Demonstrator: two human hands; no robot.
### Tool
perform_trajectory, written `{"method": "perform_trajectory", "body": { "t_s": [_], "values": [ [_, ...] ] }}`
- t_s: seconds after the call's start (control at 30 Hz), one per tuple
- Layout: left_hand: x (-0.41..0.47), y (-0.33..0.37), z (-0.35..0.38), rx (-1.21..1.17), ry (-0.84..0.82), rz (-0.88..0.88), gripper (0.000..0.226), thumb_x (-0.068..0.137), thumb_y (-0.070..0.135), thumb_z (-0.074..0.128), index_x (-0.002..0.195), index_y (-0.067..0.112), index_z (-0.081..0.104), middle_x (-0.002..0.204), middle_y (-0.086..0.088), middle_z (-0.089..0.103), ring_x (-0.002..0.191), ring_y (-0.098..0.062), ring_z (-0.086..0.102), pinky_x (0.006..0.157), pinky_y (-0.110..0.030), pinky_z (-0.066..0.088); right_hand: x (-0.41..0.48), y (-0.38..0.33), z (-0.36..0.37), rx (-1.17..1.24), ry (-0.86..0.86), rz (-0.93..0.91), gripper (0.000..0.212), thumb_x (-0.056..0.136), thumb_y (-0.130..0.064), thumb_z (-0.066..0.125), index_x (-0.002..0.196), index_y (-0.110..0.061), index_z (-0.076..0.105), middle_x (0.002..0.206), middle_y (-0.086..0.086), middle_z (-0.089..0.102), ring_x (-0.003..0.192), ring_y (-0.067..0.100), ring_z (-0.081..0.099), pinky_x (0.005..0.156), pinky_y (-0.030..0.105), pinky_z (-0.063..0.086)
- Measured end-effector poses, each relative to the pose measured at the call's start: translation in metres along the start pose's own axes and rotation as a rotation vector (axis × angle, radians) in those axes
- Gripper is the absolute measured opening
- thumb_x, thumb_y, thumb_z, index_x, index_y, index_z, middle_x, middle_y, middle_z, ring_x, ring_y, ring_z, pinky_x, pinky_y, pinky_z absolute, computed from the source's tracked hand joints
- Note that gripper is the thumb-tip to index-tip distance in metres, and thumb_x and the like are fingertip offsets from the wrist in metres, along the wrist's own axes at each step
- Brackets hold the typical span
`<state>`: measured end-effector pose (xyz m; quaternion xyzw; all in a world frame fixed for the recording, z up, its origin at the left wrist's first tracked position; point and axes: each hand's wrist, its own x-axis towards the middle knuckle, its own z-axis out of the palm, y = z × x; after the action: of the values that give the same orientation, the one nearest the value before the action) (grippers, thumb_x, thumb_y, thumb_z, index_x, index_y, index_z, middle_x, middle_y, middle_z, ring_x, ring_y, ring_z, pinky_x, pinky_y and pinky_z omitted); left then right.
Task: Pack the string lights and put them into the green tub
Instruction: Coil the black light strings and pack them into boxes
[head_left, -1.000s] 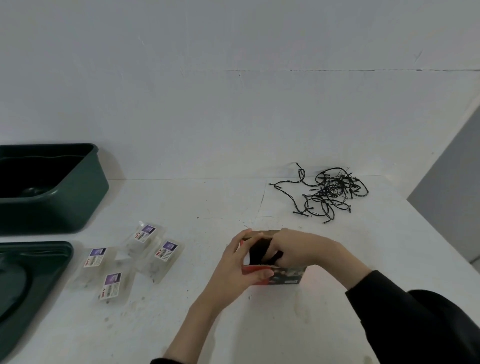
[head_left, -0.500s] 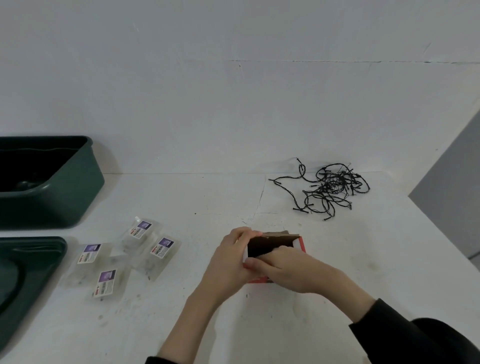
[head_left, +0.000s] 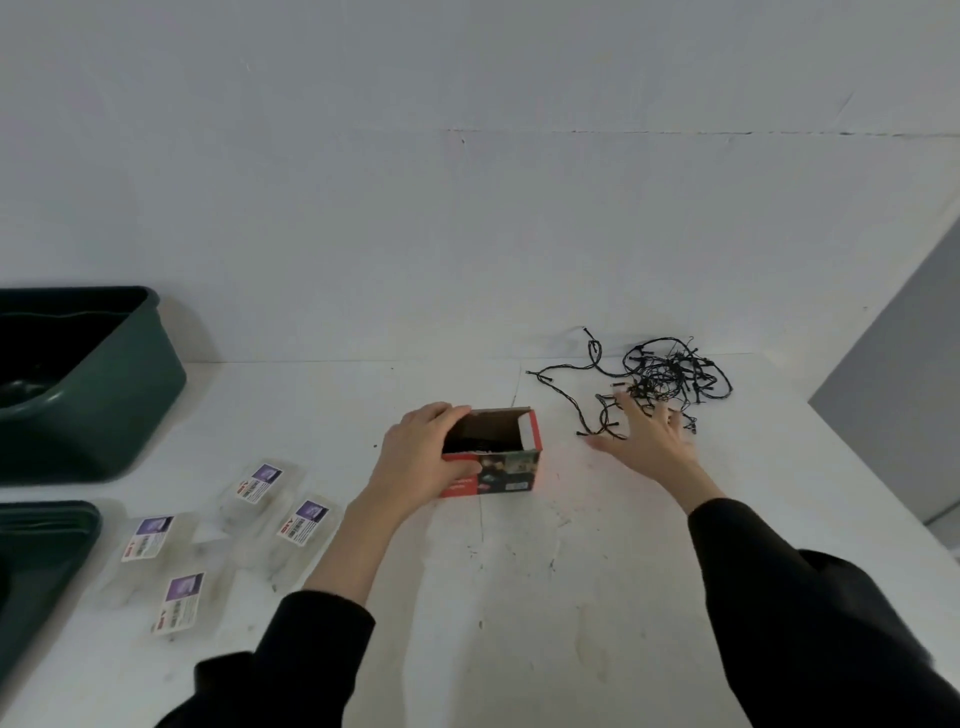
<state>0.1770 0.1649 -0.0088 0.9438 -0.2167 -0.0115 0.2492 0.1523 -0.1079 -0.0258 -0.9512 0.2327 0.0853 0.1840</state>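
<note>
- Fingers (head_left: 448, 413) of the left hand (head_left: 421, 452) were clamped round the left end of the box (head_left: 511, 470).
- Fingers (head_left: 626, 408) of the right hand (head_left: 649, 436) were spread, released, at the string lights (head_left: 670, 371) right of the box.
- The green tub (head_left: 119, 395) was seen far left of the box.

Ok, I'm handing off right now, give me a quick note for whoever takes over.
Left hand grips the open box, upright on the table. Right hand open, fingers spread at the near edge of the loose string lights.
The green tub stands far left by the wall.
Done: box opened, something dark shows inside.
To do: gather the tangle into the box, close it, put it in the tub.
</note>
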Motion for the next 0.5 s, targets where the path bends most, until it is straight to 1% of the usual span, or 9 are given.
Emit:
{"method": "perform_trajectory", "body": {
  "t_s": [0.07,0.1,0.13,0.2,0.27,0.3,0.37,0.43,0.5],
  "values": [
    [0.008,-0.010,-0.006,0.007,-0.001,-0.042,0.064,0.081,0.037,0.069,0.138,0.024,0.042,0.139,0.000,0.047,0.125,-0.021,0.044,0.105,-0.044,0.036,0.004,0.006,0.008,-0.004,0.018,0.009,0.051,0.087,-0.051,0.056,0.134,-0.033,0.045,0.146,0.011,0.033,0.135,0.034,0.027,0.104,0.052,0.029],
    [0.011,-0.017,-0.009,0.013,0.000,-0.070,0.065,0.081,0.038,0.068,0.138,0.024,0.041,0.139,0.000,0.047,0.125,-0.021,0.044,0.105,-0.046,0.037,0.006,0.007,0.010,0.018,0.080,-0.032,0.036,0.089,-0.040,0.057,0.123,-0.027,0.056,0.138,0.010,0.045,0.127,0.032,0.038,0.100,0.045,0.035],
    [0.014,-0.023,-0.013,0.029,-0.004,-0.105,0.065,0.081,0.040,0.068,0.138,0.025,0.040,0.140,-0.001,0.047,0.126,-0.022,0.043,0.104,-0.048,0.037,0.006,0.006,0.011,0.051,0.143,-0.074,0.024,0.090,-0.027,0.057,0.111,-0.021,0.063,0.127,0.010,0.055,0.116,0.029,0.047,0.091,0.037,0.041],
    [0.020,-0.031,-0.022,0.124,-0.022,-0.191,0.069,0.082,0.043,0.066,0.141,0.026,0.035,0.146,-0.005,0.039,0.134,-0.027,0.033,0.107,-0.054,0.031,0.003,0.002,0.006,0.173,0.207,-0.119,0.017,0.086,-0.009,0.054,0.096,-0.010,0.068,0.105,0.011,0.066,0.092,0.026,0.056,0.073,0.028,0.041],
    [0.023,-0.025,-0.033,0.201,-0.056,-0.262,0.073,0.083,0.042,0.064,0.145,0.026,0.028,0.153,-0.011,0.024,0.142,-0.033,0.014,0.112,-0.056,0.019,-0.002,-0.009,-0.011,0.360,0.227,-0.142,0.012,0.084,-0.004,0.057,0.088,-0.007,0.067,0.090,0.010,0.067,0.085,0.025,0.058,0.068,0.028,0.043],
    [0.023,-0.016,-0.039,0.196,-0.062,-0.257,0.077,0.083,0.043,0.064,0.146,0.026,0.024,0.155,-0.012,0.017,0.144,-0.033,0.007,0.113,-0.054,0.015,-0.006,-0.017,-0.024,0.442,0.235,-0.167,0.009,0.084,-0.005,0.058,0.085,-0.009,0.066,0.085,0.009,0.066,0.082,0.024,0.059,0.068,0.028,0.043],
    [0.027,0.015,-0.056,0.073,-0.035,-0.143,0.083,0.081,0.047,0.066,0.147,0.026,0.021,0.157,-0.010,0.012,0.145,-0.029,0.003,0.115,-0.048,0.012,-0.017,-0.040,-0.061,0.529,0.243,-0.246,0.008,0.085,-0.008,0.060,0.081,-0.015,0.062,0.073,0.005,0.062,0.066,0.017,0.053,0.060,0.026,0.039],
    [0.031,0.055,-0.075,-0.139,0.000,0.005,0.086,0.078,0.050,0.066,0.148,0.028,0.020,0.157,-0.002,0.015,0.145,-0.020,0.008,0.115,-0.040,0.015,-0.033,-0.064,-0.105,0.557,0.220,-0.372,0.010,0.087,-0.012,0.061,0.078,-0.019,0.062,0.062,0.001,0.059,0.053,0.012,0.044,0.052,0.023,0.033],
    [0.035,0.096,-0.096,-0.346,0.048,0.128,0.084,0.079,0.051,0.064,0.148,0.030,0.019,0.155,0.009,0.020,0.141,-0.010,0.017,0.111,-0.030,0.019,-0.057,-0.086,-0.150,0.536,0.161,-0.505,0.008,0.087,-0.016,0.063,0.079,-0.019,0.064,0.054,-0.003,0.054,0.048,0.008,0.041,0.051,0.023,0.032]
  ]
}}
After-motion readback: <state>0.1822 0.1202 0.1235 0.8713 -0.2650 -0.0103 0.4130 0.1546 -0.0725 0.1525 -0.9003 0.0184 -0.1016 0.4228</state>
